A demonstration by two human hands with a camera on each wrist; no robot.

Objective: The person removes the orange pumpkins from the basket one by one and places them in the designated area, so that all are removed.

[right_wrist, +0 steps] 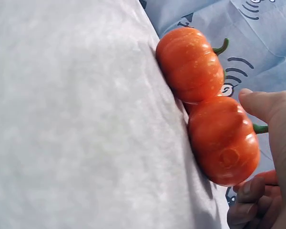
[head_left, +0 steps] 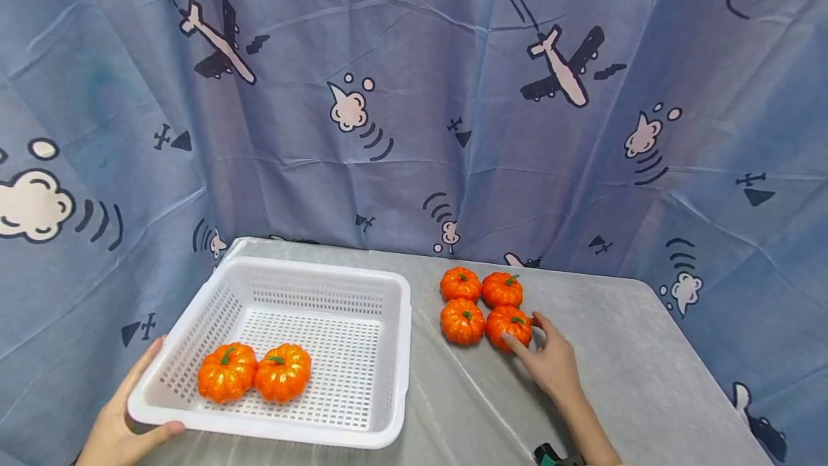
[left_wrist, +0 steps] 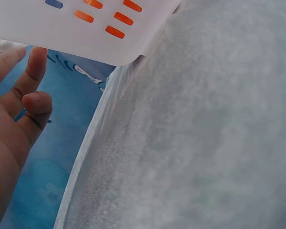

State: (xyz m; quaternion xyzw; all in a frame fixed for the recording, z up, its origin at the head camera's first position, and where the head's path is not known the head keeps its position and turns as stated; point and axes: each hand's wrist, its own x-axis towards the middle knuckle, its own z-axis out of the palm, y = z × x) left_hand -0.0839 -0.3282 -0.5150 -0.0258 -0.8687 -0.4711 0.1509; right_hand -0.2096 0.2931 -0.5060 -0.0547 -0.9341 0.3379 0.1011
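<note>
A white slotted basket (head_left: 402,351) stands on the left of the grey table and holds two orange pumpkins (head_left: 227,372) (head_left: 282,372). My left hand (head_left: 123,416) grips its near-left corner, thumb on the front rim. In the left wrist view the fingers (left_wrist: 33,62) lie against the basket's underside (left_wrist: 62,28). To the right, several more pumpkins sit in a tight square. My right hand (head_left: 533,344) curls round the front-right pumpkin (head_left: 509,327), which rests on the table. In the right wrist view the thumb and fingers (right_wrist: 276,143) flank that pumpkin (right_wrist: 221,140), with another pumpkin (right_wrist: 190,64) touching it.
The grey cloth-covered table (head_left: 621,351) ends at a rounded right edge. A blue curtain (head_left: 414,128) printed with aeroplanes and clouds hangs close behind and round both sides. The left table edge (left_wrist: 86,157) runs just beside the basket.
</note>
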